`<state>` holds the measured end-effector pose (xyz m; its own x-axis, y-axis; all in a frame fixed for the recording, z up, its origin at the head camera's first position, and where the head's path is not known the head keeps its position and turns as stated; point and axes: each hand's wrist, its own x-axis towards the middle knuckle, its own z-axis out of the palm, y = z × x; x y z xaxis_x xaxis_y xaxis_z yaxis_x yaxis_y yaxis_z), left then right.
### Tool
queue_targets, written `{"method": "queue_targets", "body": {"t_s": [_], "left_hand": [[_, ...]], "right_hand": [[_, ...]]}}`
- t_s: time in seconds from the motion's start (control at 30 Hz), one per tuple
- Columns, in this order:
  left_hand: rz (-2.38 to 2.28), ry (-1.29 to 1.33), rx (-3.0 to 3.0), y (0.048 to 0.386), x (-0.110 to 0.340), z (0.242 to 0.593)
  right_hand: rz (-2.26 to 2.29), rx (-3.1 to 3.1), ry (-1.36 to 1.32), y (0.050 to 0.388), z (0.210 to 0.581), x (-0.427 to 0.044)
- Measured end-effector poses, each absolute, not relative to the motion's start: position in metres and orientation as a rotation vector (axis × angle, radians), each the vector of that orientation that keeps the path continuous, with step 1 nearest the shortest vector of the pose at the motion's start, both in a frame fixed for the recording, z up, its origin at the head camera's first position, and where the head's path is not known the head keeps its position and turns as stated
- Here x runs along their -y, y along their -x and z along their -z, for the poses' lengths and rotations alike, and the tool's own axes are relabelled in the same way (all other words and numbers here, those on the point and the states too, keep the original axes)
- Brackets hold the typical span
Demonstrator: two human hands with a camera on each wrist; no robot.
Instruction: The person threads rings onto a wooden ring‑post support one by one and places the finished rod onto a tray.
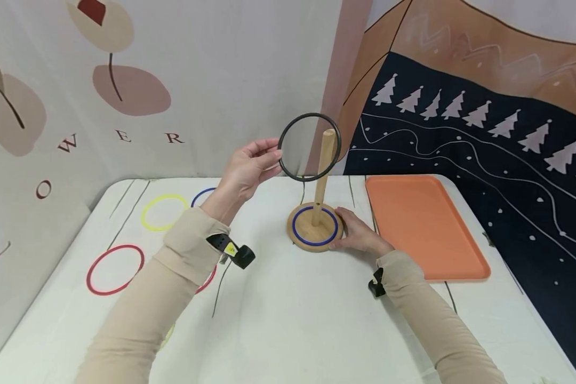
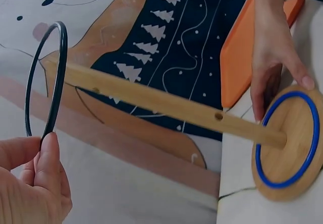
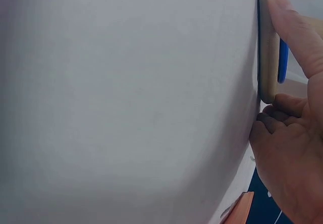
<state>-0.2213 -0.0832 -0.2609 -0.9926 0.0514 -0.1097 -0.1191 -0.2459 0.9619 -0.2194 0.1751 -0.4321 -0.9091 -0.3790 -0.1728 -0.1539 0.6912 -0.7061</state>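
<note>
We see the black ring (image 1: 312, 114) held in the air above the table (image 1: 288, 320), set on edge, its open face turned toward the head camera. It overlaps the tip of a wooden post (image 1: 321, 181); we cannot tell whether the tip passes through it. The post's long axis rises nearly upright from a round base (image 1: 315, 234), tilting slightly right toward the top in the head view.

The left hand (image 1: 252, 168) pinches the black ring by its left edge between thumb and fingers, the forearm reaching up from the lower left. Low on the other side, the right hand (image 1: 362, 234) grips the base by its right edge, thumb on the nearer side, fingers on the farther, forearm angling in from the lower right.

A blue ring (image 1: 294, 226) lies flat on the base, around the post's foot. At right, we find an orange tray (image 1: 424, 229) flat on the table. At left lie a yellow ring (image 1: 143, 216) and a red ring (image 1: 125, 247); the left arm partly covers a second blue ring (image 1: 201, 192). Behind, pale trees dot a dark printed cloth (image 1: 413, 144).
</note>
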Motion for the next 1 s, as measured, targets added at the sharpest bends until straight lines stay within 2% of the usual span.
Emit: {"method": "queue_targets", "body": {"t_s": [0.3, 0.7, 1.0], "left_hand": [[-2.347, 0.17, -1.855, 0.23, 0.066, 0.285], [-2.067, 0.444, -1.948, 0.233, 0.073, 0.376], [-1.971, 0.45, -1.98, 0.23, 0.069, 0.409]], "right_hand": [[1.077, -2.577, 0.417, 0.22, 0.436, -0.177], [1.084, -2.595, 0.468, 0.22, 0.437, -0.177], [1.068, -2.61, 0.451, 0.221, 0.435, -0.175]]}}
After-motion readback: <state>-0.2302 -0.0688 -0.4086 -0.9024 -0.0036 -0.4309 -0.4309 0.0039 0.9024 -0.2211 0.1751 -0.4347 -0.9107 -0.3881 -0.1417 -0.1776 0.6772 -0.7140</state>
